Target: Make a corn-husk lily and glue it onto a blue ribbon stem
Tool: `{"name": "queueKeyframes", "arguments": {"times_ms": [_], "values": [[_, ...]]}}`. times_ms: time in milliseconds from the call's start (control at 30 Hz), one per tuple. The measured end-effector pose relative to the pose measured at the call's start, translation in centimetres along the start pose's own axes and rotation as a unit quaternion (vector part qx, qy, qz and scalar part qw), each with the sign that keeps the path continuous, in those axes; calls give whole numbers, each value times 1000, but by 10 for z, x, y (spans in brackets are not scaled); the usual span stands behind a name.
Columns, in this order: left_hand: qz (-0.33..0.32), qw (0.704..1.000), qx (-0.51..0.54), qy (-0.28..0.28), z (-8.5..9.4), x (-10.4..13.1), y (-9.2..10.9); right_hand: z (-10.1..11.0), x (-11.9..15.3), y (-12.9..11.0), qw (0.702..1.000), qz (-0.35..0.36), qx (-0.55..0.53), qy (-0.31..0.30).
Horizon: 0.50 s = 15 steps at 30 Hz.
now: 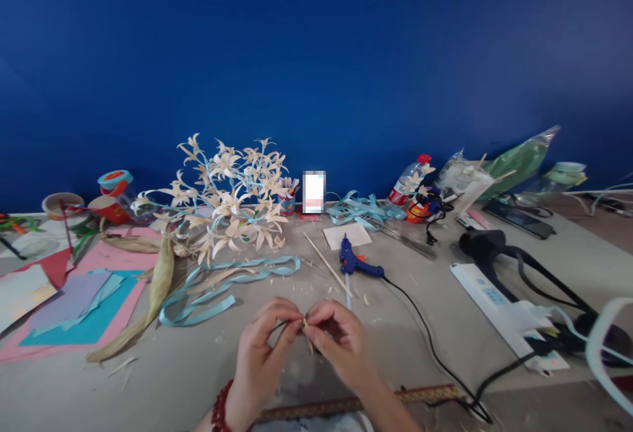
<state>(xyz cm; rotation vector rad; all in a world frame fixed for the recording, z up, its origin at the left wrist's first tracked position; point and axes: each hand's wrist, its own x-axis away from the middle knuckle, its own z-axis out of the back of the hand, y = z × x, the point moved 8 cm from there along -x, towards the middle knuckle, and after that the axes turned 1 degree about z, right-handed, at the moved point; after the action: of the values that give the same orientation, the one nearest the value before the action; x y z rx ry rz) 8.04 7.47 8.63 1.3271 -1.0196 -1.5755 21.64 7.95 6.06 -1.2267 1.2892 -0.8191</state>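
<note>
Close together over the front of the table, both hands pinch at one spot. My left hand [264, 339], with a red bead bracelet at its wrist, has thumb and forefinger closed on a small pale yellowish piece [305, 322]. My right hand [341, 339] pinches that same piece from the other side. Its kind is too small to make out, and fingers cover most of it. Beyond the hands lies a blue glue gun [353, 260], with a thin wooden stick [326, 264] to its left. Light blue ribbon [198, 316] curls at the left.
Many pale handmade flowers [230, 221] stand at the back left. Dried husks [161, 287] and coloured paper sheets [74, 300] lie left. At right are a white power strip [487, 300], black cables and a phone [519, 217]. A bottle [403, 185] stands by the blue wall.
</note>
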Motion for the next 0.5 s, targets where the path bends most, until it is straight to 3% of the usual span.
{"name": "queueKeyframes", "arguments": {"times_ms": [167, 500], "values": [[28, 999, 19, -24, -4, 4, 2, 2, 3, -7, 997, 71, 36, 23], [94, 985, 144, -21, -6, 9, -11, 2, 4, -11, 993, 88, 72, 34]]}}
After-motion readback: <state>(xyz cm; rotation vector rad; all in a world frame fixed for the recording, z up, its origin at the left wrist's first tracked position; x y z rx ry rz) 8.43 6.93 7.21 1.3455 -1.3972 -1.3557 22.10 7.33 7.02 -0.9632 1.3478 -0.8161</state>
